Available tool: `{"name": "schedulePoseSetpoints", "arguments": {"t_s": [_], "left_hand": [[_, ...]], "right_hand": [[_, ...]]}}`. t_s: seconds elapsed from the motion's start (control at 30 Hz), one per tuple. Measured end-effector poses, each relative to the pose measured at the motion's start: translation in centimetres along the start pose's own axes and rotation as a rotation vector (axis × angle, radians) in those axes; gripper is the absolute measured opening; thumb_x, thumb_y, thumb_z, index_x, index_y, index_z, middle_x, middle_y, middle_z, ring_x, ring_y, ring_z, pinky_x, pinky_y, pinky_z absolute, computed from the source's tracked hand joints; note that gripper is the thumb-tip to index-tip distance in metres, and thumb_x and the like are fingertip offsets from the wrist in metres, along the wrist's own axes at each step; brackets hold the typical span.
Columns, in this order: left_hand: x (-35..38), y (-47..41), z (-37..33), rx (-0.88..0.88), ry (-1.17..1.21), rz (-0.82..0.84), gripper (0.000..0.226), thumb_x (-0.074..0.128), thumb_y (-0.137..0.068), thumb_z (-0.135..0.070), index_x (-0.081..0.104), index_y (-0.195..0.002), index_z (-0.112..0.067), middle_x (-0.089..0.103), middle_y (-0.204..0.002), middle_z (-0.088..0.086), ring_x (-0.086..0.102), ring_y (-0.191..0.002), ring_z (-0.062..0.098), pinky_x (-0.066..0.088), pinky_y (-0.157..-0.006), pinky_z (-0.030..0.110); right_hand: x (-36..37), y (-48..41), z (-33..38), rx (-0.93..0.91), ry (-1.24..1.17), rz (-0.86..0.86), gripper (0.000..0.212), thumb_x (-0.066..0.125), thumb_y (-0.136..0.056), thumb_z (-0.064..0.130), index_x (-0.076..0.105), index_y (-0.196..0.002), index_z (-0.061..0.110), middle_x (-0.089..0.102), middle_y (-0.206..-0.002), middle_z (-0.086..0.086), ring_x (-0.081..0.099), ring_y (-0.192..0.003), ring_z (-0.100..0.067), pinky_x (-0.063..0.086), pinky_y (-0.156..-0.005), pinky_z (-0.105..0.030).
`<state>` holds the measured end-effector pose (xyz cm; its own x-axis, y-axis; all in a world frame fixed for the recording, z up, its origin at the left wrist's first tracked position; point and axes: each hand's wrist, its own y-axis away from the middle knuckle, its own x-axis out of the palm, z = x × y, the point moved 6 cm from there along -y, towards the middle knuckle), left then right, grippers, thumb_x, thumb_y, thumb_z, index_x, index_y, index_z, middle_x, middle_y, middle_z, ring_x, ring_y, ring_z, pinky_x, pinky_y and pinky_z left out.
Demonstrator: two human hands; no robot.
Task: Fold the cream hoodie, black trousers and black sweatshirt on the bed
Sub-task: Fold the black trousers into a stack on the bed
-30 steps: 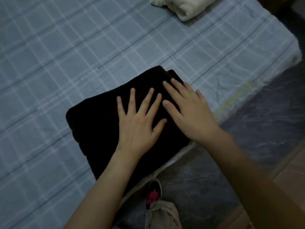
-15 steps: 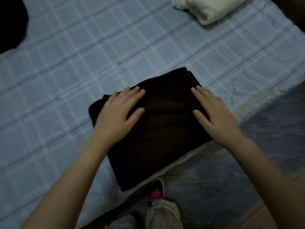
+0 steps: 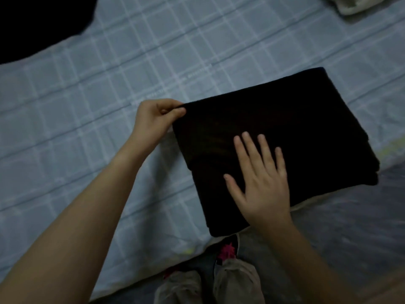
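Dim room. Bed (image 3: pixel 109 62) covered by a pale blue checked sheet; dark floor (image 3: pixel 339 227) along its near edge, where I see a shoe (image 3: pixel 229 249) with pink on it. Cream hoodie (image 3: pixel 355 4) folded, top right; loose black garment (image 3: pixel 37 25) top left. Folded black garment (image 3: pixel 295 119) lies at the bed's near edge; trousers or sweatshirt, I cannot tell. Left hand (image 3: pixel 153 121) pinches its far left corner, thumb and curled fingers closed on the cloth. Right hand (image 3: pixel 263 185) rests flat on top, fingers (image 3: pixel 252 148) straight and spread

Dim, soft-focus, slight edge blur
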<state>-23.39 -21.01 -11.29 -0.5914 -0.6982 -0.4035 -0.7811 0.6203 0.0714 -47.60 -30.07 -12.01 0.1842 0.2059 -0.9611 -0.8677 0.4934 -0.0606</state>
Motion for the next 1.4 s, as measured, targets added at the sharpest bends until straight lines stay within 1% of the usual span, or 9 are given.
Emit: {"name": "schedulePoseSetpoints", "arguments": {"t_s": [0.1, 0.27, 0.4, 0.53, 0.73, 0.97, 1.1, 1.27, 1.4], "left_hand": [[0.1, -0.4, 0.8, -0.048, 0.058, -0.038, 0.021, 0.069, -0.086, -0.004, 0.072, -0.083, -0.024, 0.069, -0.067, -0.024, 0.064, -0.070, -0.009, 0.048, -0.073, 0.010], [-0.8, 0.8, 3.1, -0.109, 0.078, 0.239, 0.013, 0.063, -0.093, -0.009, 0.070, -0.104, -0.013, 0.071, -0.092, -0.003, 0.065, -0.084, 0.000, 0.050, -0.081, 0.014], [-1.9, 0.9, 4.1, -0.109, -0.022, 0.251, 0.018, 0.065, -0.092, -0.008, 0.066, -0.082, -0.022, 0.064, -0.075, -0.007, 0.057, -0.068, -0.001, 0.044, -0.069, 0.013], [-2.3, -1.8, 4.1, -0.102, -0.040, 0.279, 0.022, 0.068, -0.089, -0.006, 0.062, -0.076, -0.023, 0.063, -0.079, 0.005, 0.055, -0.073, 0.011, 0.043, -0.074, 0.023], [-1.8, -1.1, 4.4, -0.114, -0.015, 0.215, 0.002, 0.067, -0.089, -0.004, 0.068, -0.090, -0.004, 0.064, -0.073, -0.001, 0.057, -0.059, -0.007, 0.044, -0.068, 0.009], [-1.8, 3.2, 2.2, -0.094, -0.026, 0.067, 0.040, 0.067, -0.091, -0.034, 0.057, -0.129, -0.027, 0.056, -0.125, -0.001, 0.056, -0.108, 0.008, 0.046, -0.093, 0.022], [0.5, 1.7, 1.7, -0.083, 0.022, 0.057, 0.006, 0.067, -0.091, -0.025, 0.068, -0.094, -0.020, 0.068, -0.091, -0.003, 0.063, -0.085, 0.008, 0.050, -0.080, 0.028], [1.5, 0.0, 2.3, -0.186, 0.021, -0.121, 0.015, 0.069, -0.089, -0.019, 0.063, -0.076, -0.013, 0.060, -0.069, -0.003, 0.053, -0.065, 0.006, 0.044, -0.068, 0.026], [1.4, 2.7, 0.2, -0.158, -0.184, -0.194, 0.024, 0.063, -0.093, -0.025, 0.065, -0.115, -0.014, 0.060, -0.119, 0.005, 0.055, -0.112, 0.015, 0.042, -0.099, 0.028]], "right_hand": [[0.4, 0.0, 0.3, -0.007, 0.029, -0.018, 0.067, 0.040, -0.098, 0.050, 0.023, -0.157, 0.021, 0.021, -0.164, 0.002, 0.013, -0.152, -0.021, 0.008, -0.123, -0.045], [-1.3, 1.3, 2.1, 0.124, 0.019, -0.086, 0.069, 0.041, -0.096, 0.051, 0.025, -0.156, 0.020, 0.022, -0.163, -0.004, 0.014, -0.152, -0.025, 0.011, -0.122, -0.051], [0.6, 3.6, 6.8, 0.210, 0.050, -0.058, 0.093, 0.047, -0.087, 0.068, 0.017, -0.158, 0.015, 0.015, -0.164, -0.015, 0.008, -0.152, -0.035, 0.006, -0.121, -0.055], [3.1, 4.8, 5.7, 0.202, 0.211, 0.009, 0.102, 0.064, -0.080, 0.058, 0.018, -0.156, 0.008, 0.016, -0.163, -0.016, 0.013, -0.151, -0.037, 0.013, -0.120, -0.058], [3.7, 5.5, 5.2, 0.228, 0.208, -0.029, 0.099, 0.054, -0.081, 0.058, 0.016, -0.157, 0.006, 0.017, -0.164, -0.015, 0.011, -0.152, -0.033, 0.012, -0.121, -0.055], [3.0, 5.3, 6.2, 0.257, 0.218, -0.033, 0.102, 0.060, -0.076, 0.056, 0.020, -0.156, 0.006, 0.019, -0.163, -0.014, 0.014, -0.151, -0.032, 0.015, -0.120, -0.055], [3.7, 5.4, 5.5, 0.257, 0.180, -0.050, 0.103, 0.057, -0.074, 0.056, 0.016, -0.157, 0.012, 0.017, -0.164, -0.010, 0.011, -0.152, -0.028, 0.012, -0.122, -0.051], [3.4, 5.1, 5.6, 0.244, 0.071, -0.048, 0.100, 0.063, -0.075, 0.051, 0.021, -0.156, 0.010, 0.021, -0.163, -0.010, 0.012, -0.152, -0.026, 0.012, -0.123, -0.048], [1.2, 5.1, 6.0, 0.209, -0.115, -0.009, 0.092, 0.065, -0.078, 0.048, 0.028, -0.155, 0.012, 0.023, -0.163, -0.007, 0.012, -0.152, -0.024, 0.014, -0.122, -0.048]]}}
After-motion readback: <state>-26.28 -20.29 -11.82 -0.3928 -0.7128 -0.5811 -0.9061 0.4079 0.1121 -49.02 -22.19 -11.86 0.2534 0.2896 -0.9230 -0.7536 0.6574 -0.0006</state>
